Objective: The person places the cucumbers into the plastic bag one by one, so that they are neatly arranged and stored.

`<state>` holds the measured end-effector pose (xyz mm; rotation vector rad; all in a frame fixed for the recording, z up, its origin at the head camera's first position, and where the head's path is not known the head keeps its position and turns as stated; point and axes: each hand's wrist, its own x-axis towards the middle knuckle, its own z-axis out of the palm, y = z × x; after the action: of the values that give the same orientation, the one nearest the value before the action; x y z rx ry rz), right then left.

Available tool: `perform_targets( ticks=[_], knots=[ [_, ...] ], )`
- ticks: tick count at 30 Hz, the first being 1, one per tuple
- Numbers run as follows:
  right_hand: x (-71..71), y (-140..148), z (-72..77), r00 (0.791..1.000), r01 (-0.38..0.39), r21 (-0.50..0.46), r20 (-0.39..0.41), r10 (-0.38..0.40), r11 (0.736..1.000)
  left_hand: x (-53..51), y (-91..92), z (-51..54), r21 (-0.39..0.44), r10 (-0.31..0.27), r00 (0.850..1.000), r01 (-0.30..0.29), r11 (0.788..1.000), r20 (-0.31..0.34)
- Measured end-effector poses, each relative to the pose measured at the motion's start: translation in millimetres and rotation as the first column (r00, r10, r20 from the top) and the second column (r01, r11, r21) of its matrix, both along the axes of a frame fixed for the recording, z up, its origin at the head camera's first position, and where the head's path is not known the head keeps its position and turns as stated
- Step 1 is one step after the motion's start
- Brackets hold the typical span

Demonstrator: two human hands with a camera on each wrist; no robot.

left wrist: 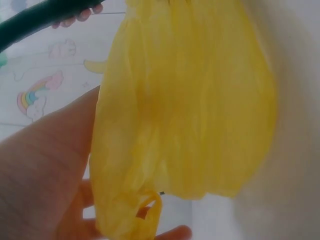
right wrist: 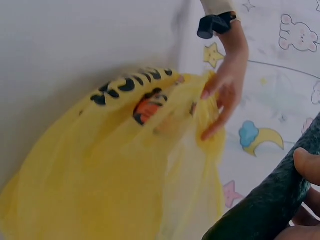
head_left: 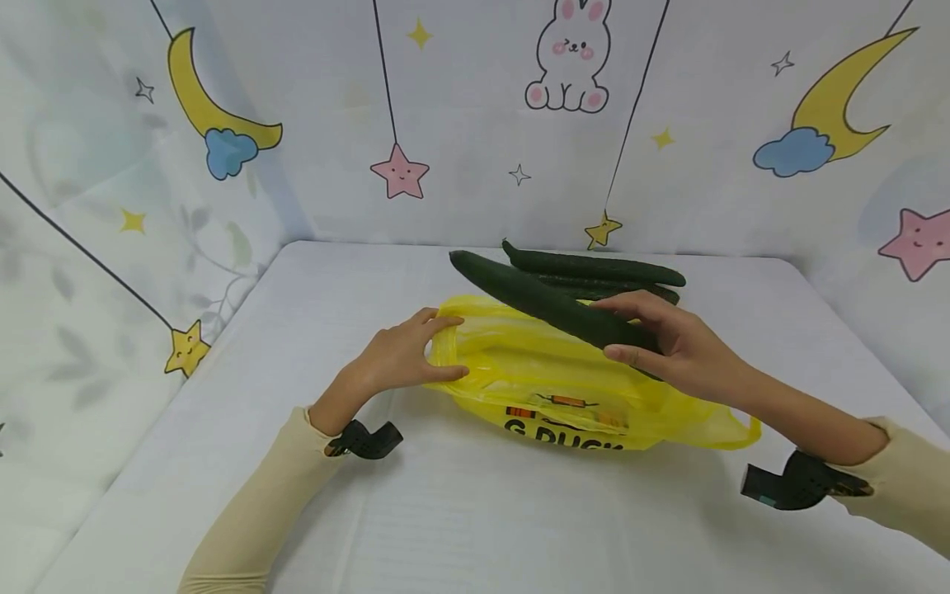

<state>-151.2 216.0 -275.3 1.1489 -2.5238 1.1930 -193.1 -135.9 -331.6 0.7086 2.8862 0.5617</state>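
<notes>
A dark green cucumber [head_left: 542, 305] is gripped near one end by my right hand [head_left: 675, 346], tilted above a yellow plastic bag [head_left: 519, 355]. My left hand [head_left: 401, 351] is at the bag's left end, its thumb and fingers spread apart and touching the plastic. In the left wrist view a bag handle [left wrist: 156, 215] loops near the fingers of that hand. Two more cucumbers [head_left: 594, 266] lie behind the bag. The bag bears black lettering and an orange print; its inside is mostly hidden.
A white-covered table [head_left: 460, 511] lies under everything. Behind it hangs a pale cloth backdrop [head_left: 475, 99] with printed moons, stars and a rabbit. Black cameras [head_left: 794, 483] are strapped to both wrists, over beige sleeves [head_left: 275, 495].
</notes>
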Motion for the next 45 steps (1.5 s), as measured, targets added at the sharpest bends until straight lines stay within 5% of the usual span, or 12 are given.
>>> perform_targets(
  ticks=[5,12,22,38,45],
  knots=[
    [-1.9,-4,-8.5,0.997,-0.073,-0.045,0.026,0.075,0.996,0.2,-0.2,0.1,-0.002,0.002,1.000,-0.002,1.000,-0.015],
    [-2.9,-7,-24.0,0.995,-0.085,-0.027,0.049,0.086,0.996,0.8,0.0,0.1,-0.001,0.002,1.000,-0.002,1.000,-0.011],
    [-6.1,-6,-45.4,0.999,-0.031,0.105,0.015,0.029,0.994,0.5,1.4,-0.2,-0.021,0.009,1.000,-0.009,1.000,-0.005],
    [-9.1,0,-56.6,0.987,0.032,0.213,0.149,-0.065,0.976,2.3,1.1,2.0,-0.043,0.012,0.999,-0.014,0.999,-0.044],
    [-15.5,6,-67.8,0.982,0.002,0.248,0.183,-0.049,0.969,4.0,2.1,4.0,-0.060,0.015,0.998,-0.018,0.998,-0.054]
  ],
)
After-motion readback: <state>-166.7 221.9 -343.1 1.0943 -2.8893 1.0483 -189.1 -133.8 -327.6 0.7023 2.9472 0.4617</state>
